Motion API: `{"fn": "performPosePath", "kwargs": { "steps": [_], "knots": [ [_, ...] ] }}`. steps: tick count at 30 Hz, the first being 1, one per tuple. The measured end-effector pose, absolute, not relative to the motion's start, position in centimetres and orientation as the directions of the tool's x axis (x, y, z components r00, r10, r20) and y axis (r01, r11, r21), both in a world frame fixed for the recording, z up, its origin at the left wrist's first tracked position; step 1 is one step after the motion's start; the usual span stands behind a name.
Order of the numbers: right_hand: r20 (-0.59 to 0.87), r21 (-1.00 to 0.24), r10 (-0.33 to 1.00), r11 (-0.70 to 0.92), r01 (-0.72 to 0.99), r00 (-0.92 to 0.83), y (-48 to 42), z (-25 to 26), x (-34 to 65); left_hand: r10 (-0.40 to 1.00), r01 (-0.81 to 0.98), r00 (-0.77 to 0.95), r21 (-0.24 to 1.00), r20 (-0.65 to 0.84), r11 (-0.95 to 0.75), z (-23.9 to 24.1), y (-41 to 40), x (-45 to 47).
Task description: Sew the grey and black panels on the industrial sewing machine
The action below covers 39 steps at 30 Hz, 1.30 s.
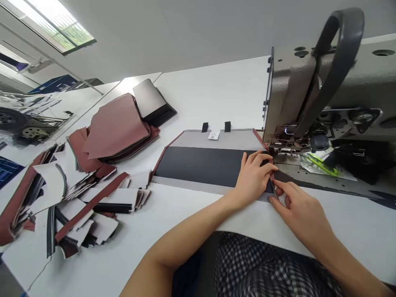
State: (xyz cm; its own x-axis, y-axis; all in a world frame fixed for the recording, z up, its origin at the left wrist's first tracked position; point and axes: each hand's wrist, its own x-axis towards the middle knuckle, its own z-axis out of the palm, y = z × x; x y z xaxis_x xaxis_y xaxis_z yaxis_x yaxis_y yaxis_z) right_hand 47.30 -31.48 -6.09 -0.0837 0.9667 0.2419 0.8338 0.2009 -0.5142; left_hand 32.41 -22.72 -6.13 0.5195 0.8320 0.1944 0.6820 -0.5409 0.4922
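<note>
A flat black and grey fabric panel (204,165) with maroon edging lies on the white table (210,95), its right end under the foot of a grey sewing machine (328,95). My left hand (253,177) rests on the panel's right end, fingers curled and pressing the fabric by the needle. My right hand (297,210) pinches the near edge of the panel, where a maroon strip (272,176) runs toward the foot. A small white label (214,134) and two black tabs (204,127) sit at the panel's far edge.
A heap of maroon, white and black cut pieces (80,181) covers the table's left side, topped by a large maroon sheet (116,126). A dark flat stack (153,103) lies behind it. Green-handled snips (321,165) rest on the machine bed. My checked clothing (262,268) is below.
</note>
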Motion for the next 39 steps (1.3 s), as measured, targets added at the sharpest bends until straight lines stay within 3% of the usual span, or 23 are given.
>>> {"fn": "performPosePath", "kwargs": {
  "steps": [4, 8, 12, 27, 30, 35, 39],
  "knots": [
    [0.361, -0.358, 0.928, 0.233, 0.904, -0.096, -32.1, -6.6, 45.9, 0.762, 0.621, 0.634, 0.503, 0.130, -0.601, -5.5, -22.2, 31.3],
    [0.405, -0.266, 0.898, 0.294, 0.918, -0.170, -32.0, -6.6, 45.9, 0.566, 0.484, 0.823, 0.465, 0.047, -0.741, -4.6, -21.2, 29.2],
    [0.375, -0.303, 0.895, 0.364, 0.881, -0.241, -31.7, -6.3, 46.9, 0.447, 0.377, 0.889, 0.391, 0.102, -0.840, -4.9, -20.6, 27.5],
    [0.289, -0.284, 0.897, 0.413, 0.865, -0.334, -27.0, -6.5, 49.9, 0.425, 0.366, 0.881, 0.268, 0.208, -0.891, -6.2, -16.0, 28.6],
    [0.294, -0.328, 0.884, 0.449, 0.831, -0.362, -26.1, -6.8, 50.7, 0.417, 0.362, 0.882, 0.250, 0.219, -0.898, -6.3, -15.4, 28.8],
    [0.319, -0.489, 0.879, 0.473, 0.733, -0.355, -25.8, -6.7, 52.5, 0.361, 0.292, 0.907, 0.293, 0.217, -0.911, -5.7, -17.1, 28.9],
    [0.324, -0.483, 0.886, 0.455, 0.748, -0.330, -25.6, -7.1, 53.2, 0.299, 0.202, 0.926, 0.366, 0.231, -0.908, -5.5, -18.7, 28.4]
  ]
}}
